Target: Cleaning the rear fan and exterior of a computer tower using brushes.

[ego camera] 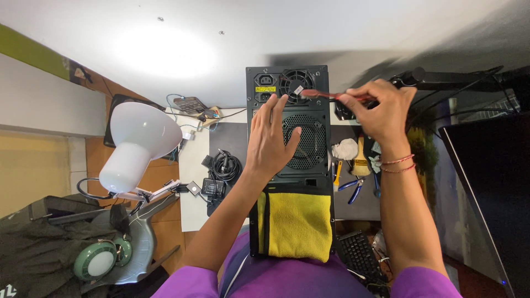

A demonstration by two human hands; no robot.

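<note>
Red-handled screwdriver (331, 95), pinched in the right hand (381, 110) at upper centre of the frame, points at the upper fan grille of one black computer case (287, 110). Open left hand (270, 138) rests flat on the case. One yellow cloth (295, 223) drapes below; two fan grilles show.

The near end of the black metal computer case (287, 88) lies under a folded yellow cloth (295, 223) and the person's purple shirt. The left hand (271, 140) covers part of its round mesh fan grille (306, 140). The red-handled tool (331, 95) vanishes into the right hand (381, 110), its tip blurred. The black keyboard (361, 256) and dark monitor (488, 187) are cut off.
</note>
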